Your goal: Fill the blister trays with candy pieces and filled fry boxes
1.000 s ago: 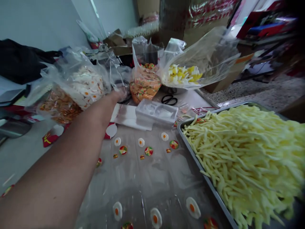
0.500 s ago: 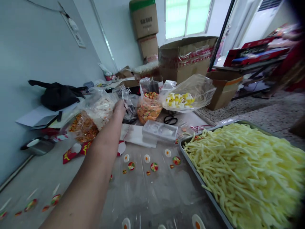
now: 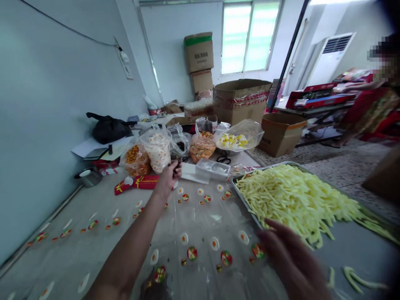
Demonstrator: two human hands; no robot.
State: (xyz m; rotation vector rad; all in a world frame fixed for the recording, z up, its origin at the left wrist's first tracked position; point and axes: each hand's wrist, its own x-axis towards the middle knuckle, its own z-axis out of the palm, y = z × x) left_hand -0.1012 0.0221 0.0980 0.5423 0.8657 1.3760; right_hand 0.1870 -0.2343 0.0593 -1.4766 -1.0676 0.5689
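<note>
A small dark piece [image 3: 176, 164] sits at the fingertips of my left hand [image 3: 172, 173]; those fingers are curled closed on it, though I can't tell what it is or which way its long axis runs. Just beyond, toward one o'clock, stands a clear bag of dark contents [image 3: 180, 146]. My left hand is the nearer one to both.

The relation that matters, as I judge it, is from that pinch to the laid-out toys: the closer row, with a fried-egg piece [image 3: 200, 191], a pizza piece [image 3: 207, 198] and a tiny burger [image 3: 201, 203], lies at four o'clock. Another row lies farther off at five o'clock. Both run roughly nine to three across clear plastic film [image 3: 215, 217] on the tabletop [image 3: 93, 250].

At ten to eleven o'clock from my left fingers is the bag of egg pieces [image 3: 157, 152]; at two, the bag of orange pieces [image 3: 202, 151].

My right hand [image 3: 289, 254], blurred, is well apart at five o'clock, its fingers stretched out with nothing visibly gripped. From it, the pale fry-like strips [image 3: 290, 196] heap toward twelve in their metal tray [image 3: 346, 235].
</note>
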